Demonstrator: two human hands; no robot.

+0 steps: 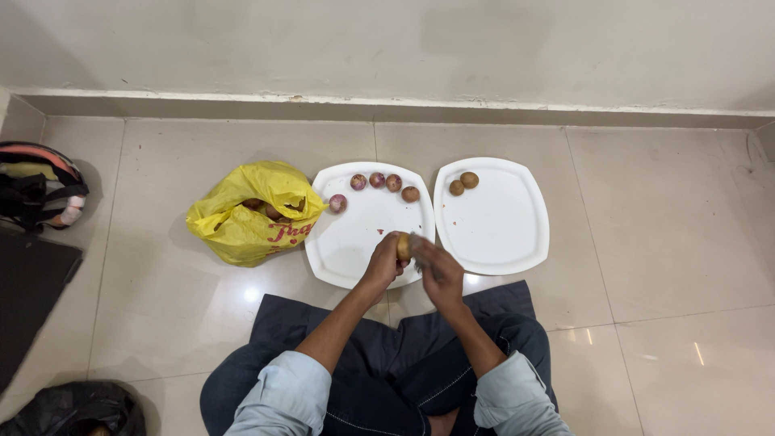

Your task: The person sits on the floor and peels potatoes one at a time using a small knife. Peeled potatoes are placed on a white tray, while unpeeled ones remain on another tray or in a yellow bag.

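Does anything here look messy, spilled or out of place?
Nothing looks spilled. A few small specks lie on the right plate near two potatoes, and the yellow bag slumps open on the floor.

Glossy floor tiles [662, 242], crinkly yellow plastic bag [250, 214], smooth white plates [504, 234]

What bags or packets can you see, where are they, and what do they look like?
Yellow bag: on the floor left of the left plate, crumpled plastic, open at the top, red print on its side, round things inside.
Black bag: bottom left corner, dark shiny plastic, bunched up.
No signs or screens.
Both hands hold a small round brownish thing over the plates, away from both bags.
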